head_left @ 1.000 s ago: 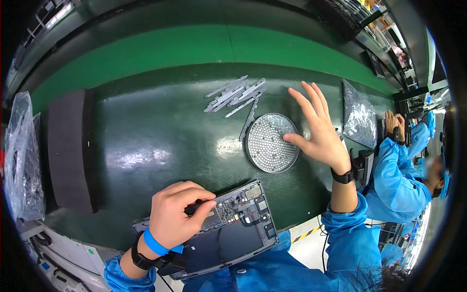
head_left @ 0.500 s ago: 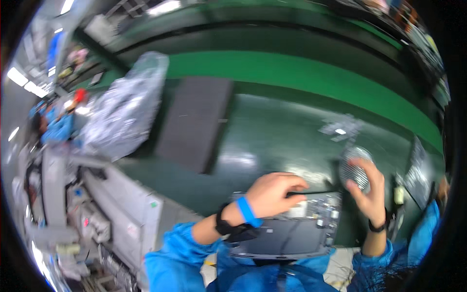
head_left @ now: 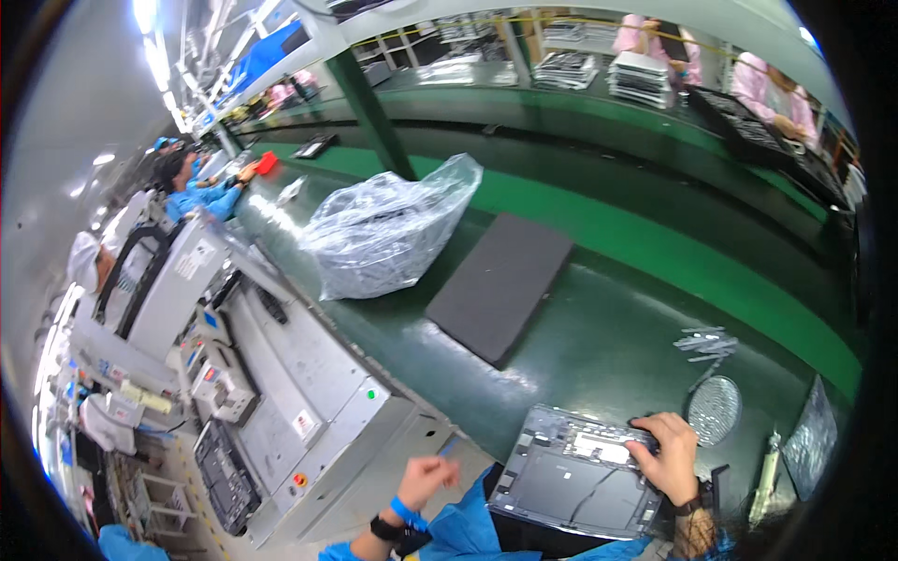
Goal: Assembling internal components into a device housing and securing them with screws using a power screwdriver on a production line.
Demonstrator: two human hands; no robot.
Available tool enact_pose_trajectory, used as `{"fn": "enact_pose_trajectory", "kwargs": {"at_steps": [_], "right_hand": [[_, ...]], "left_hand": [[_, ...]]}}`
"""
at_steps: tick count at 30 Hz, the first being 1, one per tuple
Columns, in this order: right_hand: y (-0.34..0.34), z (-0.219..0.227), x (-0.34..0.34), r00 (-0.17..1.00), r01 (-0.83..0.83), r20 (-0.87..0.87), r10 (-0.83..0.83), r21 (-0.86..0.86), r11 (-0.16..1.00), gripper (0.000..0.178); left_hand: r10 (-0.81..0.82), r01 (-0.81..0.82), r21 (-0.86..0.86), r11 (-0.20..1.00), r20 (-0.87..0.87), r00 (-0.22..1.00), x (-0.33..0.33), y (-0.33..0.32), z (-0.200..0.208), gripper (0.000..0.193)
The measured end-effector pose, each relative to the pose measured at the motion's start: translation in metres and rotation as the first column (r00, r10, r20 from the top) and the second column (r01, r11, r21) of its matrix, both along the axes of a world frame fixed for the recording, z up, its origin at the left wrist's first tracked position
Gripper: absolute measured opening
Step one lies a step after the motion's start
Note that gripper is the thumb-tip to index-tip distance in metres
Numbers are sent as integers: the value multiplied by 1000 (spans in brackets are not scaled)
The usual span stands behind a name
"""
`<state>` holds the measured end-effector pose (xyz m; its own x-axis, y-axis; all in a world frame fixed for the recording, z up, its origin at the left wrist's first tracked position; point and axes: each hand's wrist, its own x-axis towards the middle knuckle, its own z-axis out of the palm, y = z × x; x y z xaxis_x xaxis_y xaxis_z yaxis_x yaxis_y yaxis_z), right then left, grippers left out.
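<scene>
An opened tablet-like device (head_left: 571,491) lies at the near table edge, its circuit board and dark battery exposed. My right hand (head_left: 669,456) grips its upper right part, with the thumb over the board side and the fingers at the edge. Off to the device's left, my left hand (head_left: 428,481) hovers in the air near the grey machine, fingers curled in and nothing visible in them. A round, silvery, dimpled object (head_left: 715,411) sits just beyond my right hand. Behind it lie several clear strips (head_left: 706,344).
A dark grey foam slab (head_left: 500,288) and a crumpled clear plastic bag (head_left: 388,229) rest on the green table. At right are a pale-handled tool (head_left: 767,477) and a silvery bag (head_left: 810,439). A grey machine (head_left: 327,402) borders the left side; co-workers (head_left: 201,187) sit beyond.
My left hand has left the board and moved left, away from the device. My right hand has come off the round dimpled object onto the device's edge. The view has swung left.
</scene>
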<state>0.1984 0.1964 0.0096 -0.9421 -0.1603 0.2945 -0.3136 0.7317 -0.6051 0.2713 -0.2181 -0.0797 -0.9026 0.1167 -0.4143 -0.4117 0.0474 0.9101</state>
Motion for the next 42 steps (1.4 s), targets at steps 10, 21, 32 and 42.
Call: {"fn": "enact_pose_trajectory", "kwargs": {"at_steps": [10,21,32,42], "right_hand": [[-12,-16,12,993,112,33,-112,-11,994,27],[78,29,-80,957,278,-111,-266,106,955,59],[139,54,-113,938,-94,325,-122,577,811,84],[141,28,-125,972,-207,192,133,445,871,65]], "left_hand": [[310,-367,119,922,340,888,30,156,44,54],[258,-225,598,769,31,966,-90,141,110,42],[121,-109,641,760,25,992,-231,237,73,25],[114,-115,659,743,44,992,-254,241,45,28]]}}
